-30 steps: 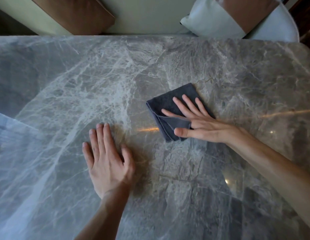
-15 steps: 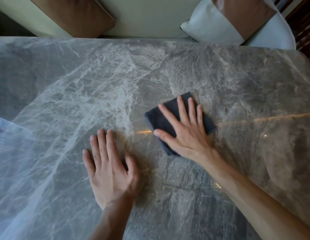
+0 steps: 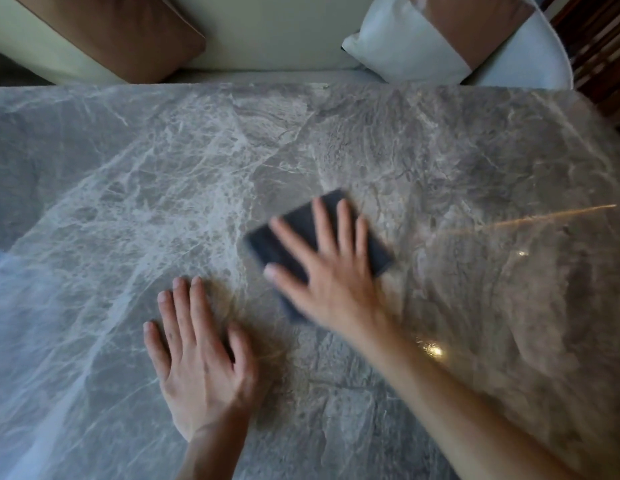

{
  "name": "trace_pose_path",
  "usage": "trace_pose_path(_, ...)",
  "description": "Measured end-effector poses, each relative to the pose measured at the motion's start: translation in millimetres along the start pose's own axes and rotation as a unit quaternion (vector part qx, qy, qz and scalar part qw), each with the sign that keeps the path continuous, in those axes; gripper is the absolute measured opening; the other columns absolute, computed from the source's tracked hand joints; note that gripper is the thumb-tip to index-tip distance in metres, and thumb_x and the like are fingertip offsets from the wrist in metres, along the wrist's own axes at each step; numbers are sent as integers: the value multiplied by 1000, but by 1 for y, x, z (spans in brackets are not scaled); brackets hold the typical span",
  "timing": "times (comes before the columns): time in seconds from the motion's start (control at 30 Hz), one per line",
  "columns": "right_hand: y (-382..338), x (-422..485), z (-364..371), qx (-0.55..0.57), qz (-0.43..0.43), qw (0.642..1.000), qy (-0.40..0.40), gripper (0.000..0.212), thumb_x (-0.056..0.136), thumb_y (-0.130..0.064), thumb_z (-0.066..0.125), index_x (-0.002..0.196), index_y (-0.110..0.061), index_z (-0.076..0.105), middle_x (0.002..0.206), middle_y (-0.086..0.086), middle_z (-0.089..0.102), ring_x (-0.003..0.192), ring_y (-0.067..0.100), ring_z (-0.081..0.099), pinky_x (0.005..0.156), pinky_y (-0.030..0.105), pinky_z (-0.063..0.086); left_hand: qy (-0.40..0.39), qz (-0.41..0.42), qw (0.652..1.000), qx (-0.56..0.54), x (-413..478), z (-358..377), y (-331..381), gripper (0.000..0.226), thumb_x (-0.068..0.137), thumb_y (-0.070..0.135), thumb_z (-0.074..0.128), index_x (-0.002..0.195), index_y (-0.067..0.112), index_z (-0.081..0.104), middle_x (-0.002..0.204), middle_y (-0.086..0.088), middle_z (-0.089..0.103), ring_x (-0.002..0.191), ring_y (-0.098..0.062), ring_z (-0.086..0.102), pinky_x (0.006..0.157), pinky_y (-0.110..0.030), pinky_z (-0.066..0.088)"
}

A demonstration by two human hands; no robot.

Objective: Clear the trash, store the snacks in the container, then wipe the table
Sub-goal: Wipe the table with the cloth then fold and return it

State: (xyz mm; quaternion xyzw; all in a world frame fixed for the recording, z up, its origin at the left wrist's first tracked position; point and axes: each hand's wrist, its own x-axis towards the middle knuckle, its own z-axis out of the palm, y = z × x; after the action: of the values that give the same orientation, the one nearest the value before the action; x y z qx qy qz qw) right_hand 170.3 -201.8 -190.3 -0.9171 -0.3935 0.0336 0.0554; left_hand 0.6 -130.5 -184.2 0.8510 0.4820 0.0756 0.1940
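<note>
A folded dark grey cloth lies on the grey marble table, a little right of centre. My right hand presses flat on the cloth with straight, spread fingers and covers most of it; hand and cloth are blurred by motion. My left hand rests flat on the bare marble to the left of the cloth and nearer to me, with its fingers straight and together, holding nothing.
A pale sofa runs along the table's far edge. On it lie a brown cushion at the left and a white and brown cushion at the right. Dark wooden slats stand at the far right.
My right hand has turned from pointing left to pointing away from me, with the cloth turning and sliding under it. My left hand stays flat in about the same spot.
</note>
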Motion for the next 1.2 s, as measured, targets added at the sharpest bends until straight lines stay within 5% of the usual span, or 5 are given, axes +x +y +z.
trace_pose_path(0.33,85,54,-16,13,209,978,-19,68,85,-79,19,147,-55,7,164,11,4,149,44,-1,116,66,3,-5,-6,1000,30,2,2,3,72,84,37,28,154,18,21,164,-1,16,153,-17,6,125,-44,3)
trace_pose_path(0.57,44,-125,-9,-15,-138,989,-57,65,87,-74,34,147,-53,19,165,6,8,150,41,3,113,66,16,-22,-10,999,28,0,-6,7,71,86,34,28,154,15,21,164,-4,15,153,-21,7,124,-47,4)
trace_pose_path(0.77,94,78,-20,18,209,978,-4,66,87,-76,23,148,-53,10,164,12,7,148,45,1,115,66,5,-1,-7,1000,17,3,3,3,71,86,38,29,154,16,22,163,-4,18,153,-20,9,124,-45,3)
trace_pose_path(1.0,51,-155,-16,-20,-108,991,-70,65,86,-72,38,147,-52,23,164,10,13,149,43,5,112,67,18,-15,-12,1000,-9,-1,-6,5,73,86,33,33,155,13,18,164,-6,15,153,-21,6,124,-48,3)
trace_pose_path(1.2,143,14,-32,4,284,959,4,66,88,-74,24,149,-51,14,163,14,11,147,47,6,114,68,9,-6,-6,1000,22,1,1,1,72,87,35,33,154,15,20,164,-6,16,153,-22,8,124,-46,3)
